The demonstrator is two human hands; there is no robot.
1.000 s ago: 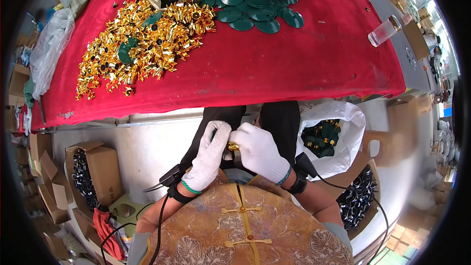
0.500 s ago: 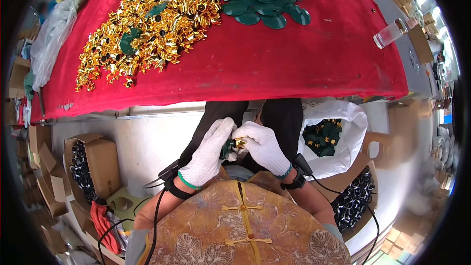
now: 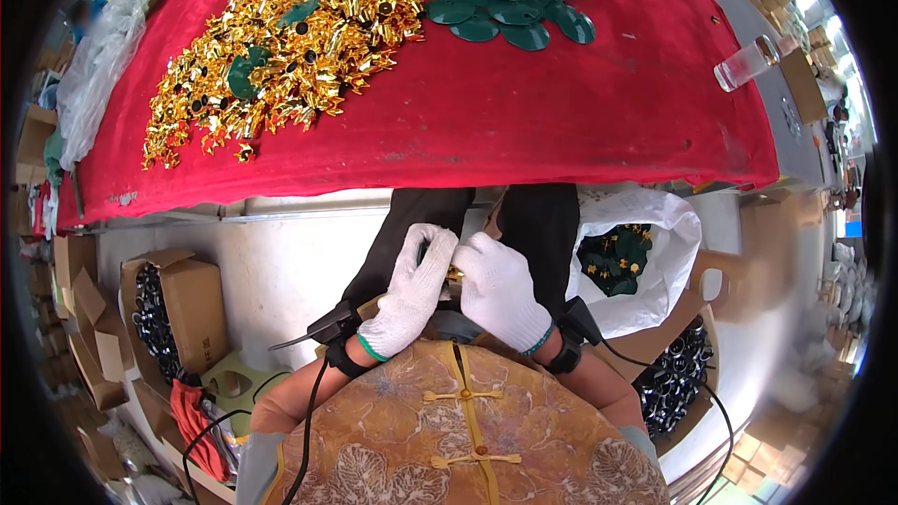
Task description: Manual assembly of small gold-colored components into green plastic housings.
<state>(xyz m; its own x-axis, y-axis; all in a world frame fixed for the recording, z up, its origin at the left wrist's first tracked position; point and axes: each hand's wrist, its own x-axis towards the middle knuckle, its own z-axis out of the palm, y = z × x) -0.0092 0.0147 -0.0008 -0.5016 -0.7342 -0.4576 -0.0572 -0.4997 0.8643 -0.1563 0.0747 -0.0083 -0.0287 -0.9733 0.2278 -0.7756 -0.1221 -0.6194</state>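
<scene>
Both my hands wear white knit gloves and meet above my lap, just off the table's near edge. My left hand (image 3: pixel 410 288) is curled around a dark green disc (image 3: pixel 422 252), of which only a sliver shows between the fingers. Against it, my right hand (image 3: pixel 501 290) is closed with its fingertips on a small shiny gold piece (image 3: pixel 455 273). Most of that piece is covered by the gloves, and I cannot tell whether it touches the disc. Right of my legs, a white sack (image 3: pixel 652 307) holds green discs with gold pieces on them (image 3: pixel 613 260).
On the red cloth (image 3: pixel 561 112) lie a heap of gold pieces (image 3: pixel 309 61) and green discs (image 3: pixel 514 13) spilling from a pale bag. A clear glass (image 3: pixel 744 64) lies at the right. Cardboard boxes of dark shiny parts (image 3: pixel 154 323) flank me; cables trail from my wrists.
My left hand has turned and closed further over the green disc, hiding most of it. My right hand has shifted slightly, and less of the gold piece shows.
</scene>
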